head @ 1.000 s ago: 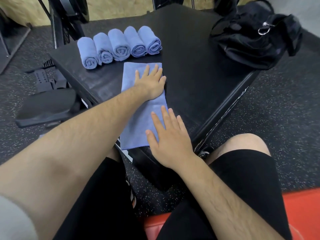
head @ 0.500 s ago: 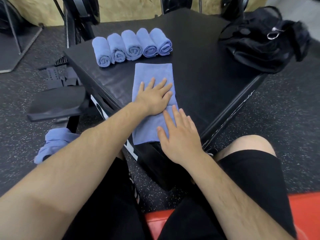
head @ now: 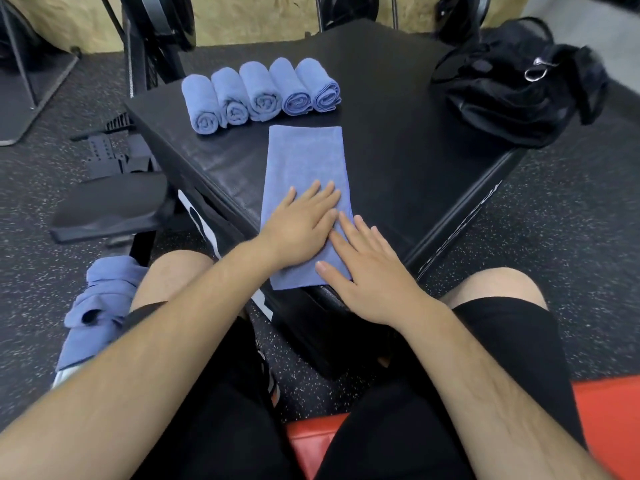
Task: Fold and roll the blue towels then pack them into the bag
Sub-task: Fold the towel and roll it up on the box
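Sliding back along the folded towel [head: 306, 157], the left hand [head: 301, 226] now lies just beside the right hand [head: 367, 268] at its near end. Both are flat with straight fingers, pressing the cloth and grasping nothing. A black padded box [head: 398, 150] stands on the speckled gym floor [head: 571, 209]. The towel is at frame centre, its long axis running bottom to top. Five rolled towels [head: 259, 91] sit above it, and the black bag [head: 512, 95] is at the upper right.
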